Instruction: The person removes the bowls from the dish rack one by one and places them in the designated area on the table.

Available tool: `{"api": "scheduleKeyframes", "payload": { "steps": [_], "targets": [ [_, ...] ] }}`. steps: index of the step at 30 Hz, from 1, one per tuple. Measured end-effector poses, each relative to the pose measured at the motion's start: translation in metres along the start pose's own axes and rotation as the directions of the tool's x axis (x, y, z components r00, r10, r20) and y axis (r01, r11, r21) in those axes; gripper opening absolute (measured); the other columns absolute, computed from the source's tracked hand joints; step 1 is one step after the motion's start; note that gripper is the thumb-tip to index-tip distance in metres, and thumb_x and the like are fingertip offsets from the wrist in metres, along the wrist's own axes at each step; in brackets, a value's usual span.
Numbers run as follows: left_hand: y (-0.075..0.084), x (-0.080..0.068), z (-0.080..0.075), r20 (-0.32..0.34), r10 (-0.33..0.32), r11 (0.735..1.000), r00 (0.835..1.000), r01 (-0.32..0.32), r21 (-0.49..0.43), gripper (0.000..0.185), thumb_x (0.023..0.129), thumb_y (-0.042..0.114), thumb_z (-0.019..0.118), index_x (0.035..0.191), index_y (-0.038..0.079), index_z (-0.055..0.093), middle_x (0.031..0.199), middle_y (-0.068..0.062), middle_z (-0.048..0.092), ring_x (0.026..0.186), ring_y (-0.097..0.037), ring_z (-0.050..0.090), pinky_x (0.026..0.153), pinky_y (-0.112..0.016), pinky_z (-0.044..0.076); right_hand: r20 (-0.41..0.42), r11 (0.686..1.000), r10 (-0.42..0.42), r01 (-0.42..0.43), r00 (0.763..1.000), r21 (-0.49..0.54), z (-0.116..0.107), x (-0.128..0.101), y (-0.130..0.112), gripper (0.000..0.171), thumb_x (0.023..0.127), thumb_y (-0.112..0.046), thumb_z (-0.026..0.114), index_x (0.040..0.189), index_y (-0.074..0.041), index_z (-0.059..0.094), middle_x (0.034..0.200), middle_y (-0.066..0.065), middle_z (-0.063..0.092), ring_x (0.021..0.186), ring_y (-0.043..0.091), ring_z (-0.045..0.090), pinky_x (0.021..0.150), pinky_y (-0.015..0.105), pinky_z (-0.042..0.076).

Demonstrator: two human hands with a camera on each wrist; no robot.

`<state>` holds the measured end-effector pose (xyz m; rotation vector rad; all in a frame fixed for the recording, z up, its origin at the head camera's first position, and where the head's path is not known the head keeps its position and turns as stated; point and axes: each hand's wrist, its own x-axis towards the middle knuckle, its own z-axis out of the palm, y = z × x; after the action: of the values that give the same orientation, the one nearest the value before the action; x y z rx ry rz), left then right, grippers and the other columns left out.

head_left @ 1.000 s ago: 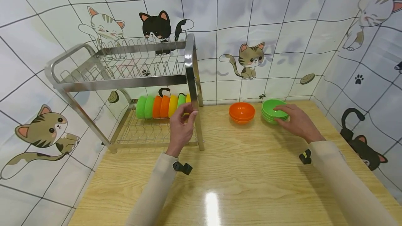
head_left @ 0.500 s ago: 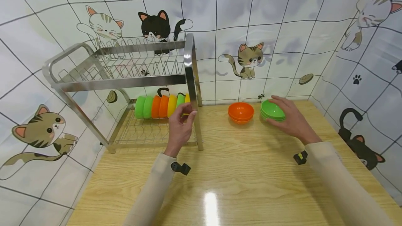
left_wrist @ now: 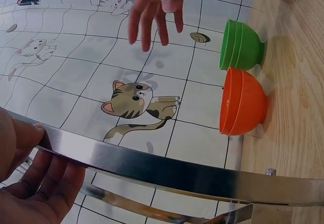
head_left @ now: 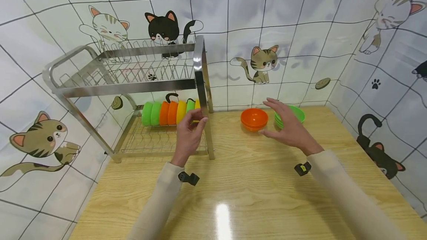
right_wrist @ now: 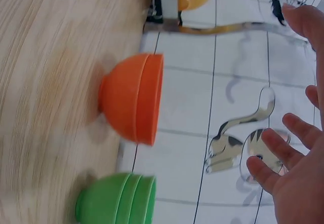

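Observation:
My left hand (head_left: pixel 191 130) grips the front right upright post of a steel two-tier dish rack (head_left: pixel 126 86); the left wrist view shows my thumb and fingers (left_wrist: pixel 35 183) curled round that post (left_wrist: pixel 152 164). My right hand (head_left: pixel 283 126) hovers open with spread fingers and holds nothing, just in front of a stack of green bowls (head_left: pixel 298 113) and to the right of a stack of orange bowls (head_left: pixel 254 118). Both stacks stand on the wooden table (head_left: pixel 253 188). In the right wrist view the orange stack (right_wrist: pixel 134 97) and green stack (right_wrist: pixel 119 201) sit apart from my fingers (right_wrist: pixel 283 153).
Green, orange and yellow bowls (head_left: pixel 166 112) stand on edge in a row in the rack's lower tier. The upper tier (head_left: pixel 146 69) holds nothing. Tiled walls with cat pictures close in the back and right; the table corner (head_left: pixel 328 108) is at the far right.
My right hand has come off the green bowls, lifted and moved left with its fingers spread. The left hand has kept its hold on the rack post.

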<state>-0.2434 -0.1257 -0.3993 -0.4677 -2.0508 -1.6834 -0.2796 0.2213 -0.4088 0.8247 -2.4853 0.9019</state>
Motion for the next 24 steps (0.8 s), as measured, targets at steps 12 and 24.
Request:
{"api": "scheduleKeyframes", "payload": {
  "steps": [12, 24],
  "targets": [
    [0.000, 0.006, -0.009, 0.077, 0.019, 0.999, 0.997, -0.021, 0.031, 0.031, 0.097, 0.010, 0.071, 0.127, 0.006, 0.065, 0.115, -0.015, 0.070, 0.102, -0.022, 0.064, 0.092, -0.035, 0.059, 0.008, 0.988, -0.026, 0.024, 1.000, 0.154, 0.025, 0.020, -0.047, 0.096, 0.078, -0.030, 0.090, 0.158, -0.029, 0.037, 0.166, 0.001, 0.034, 0.154, 0.030, 0.032, 0.121, 0.065, 0.029],
    [-0.002, 0.008, -0.046, 0.062, 0.000, 0.993, 0.998, -0.007, 0.120, 0.045, 0.096, 0.022, 0.074, 0.138, 0.013, 0.061, 0.138, -0.008, 0.063, 0.127, -0.027, 0.060, 0.108, -0.054, 0.050, 0.015, 0.971, -0.057, 0.052, 0.998, 0.234, 0.047, 0.036, -0.078, 0.089, 0.085, -0.032, 0.085, 0.159, -0.029, 0.035, 0.165, -0.002, 0.036, 0.150, 0.022, 0.037, 0.121, 0.054, 0.035]
  ]
}}
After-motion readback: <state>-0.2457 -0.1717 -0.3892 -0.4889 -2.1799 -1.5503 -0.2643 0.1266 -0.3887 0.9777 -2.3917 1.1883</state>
